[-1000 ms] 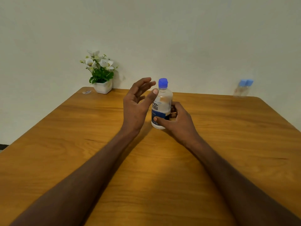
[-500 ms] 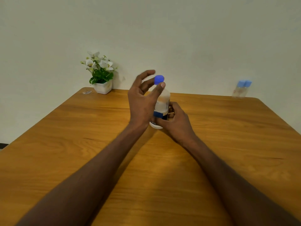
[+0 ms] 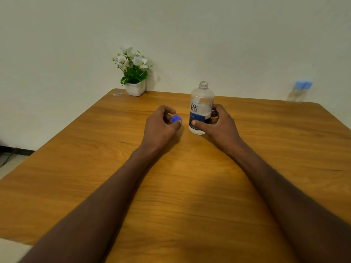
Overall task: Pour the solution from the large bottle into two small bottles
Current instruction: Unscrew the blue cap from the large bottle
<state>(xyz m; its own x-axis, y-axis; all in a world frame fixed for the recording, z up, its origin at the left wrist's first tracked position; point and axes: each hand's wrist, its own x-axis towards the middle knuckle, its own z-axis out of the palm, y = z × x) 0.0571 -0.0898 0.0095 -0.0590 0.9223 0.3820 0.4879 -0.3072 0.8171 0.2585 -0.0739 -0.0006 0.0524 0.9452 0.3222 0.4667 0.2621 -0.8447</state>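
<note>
The wooden table [image 3: 76,158] carries the uncapped bottle [image 3: 201,103], upright at centre. The right hand [image 3: 218,124] grips its base; the left hand [image 3: 161,124] pinches the cap [image 3: 176,118] beside it. Small bottles [image 3: 300,91] stand far right.

One large bottle [image 3: 201,109], one blue cap [image 3: 176,118], two small bottles [image 3: 299,91], one flowerpot [image 3: 135,89]

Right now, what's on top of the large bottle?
Nothing: the large bottle has a bare threaded neck. The left hand pinches its blue cap beside it. The right hand grips the bottle's lower part, hiding that side.
</note>
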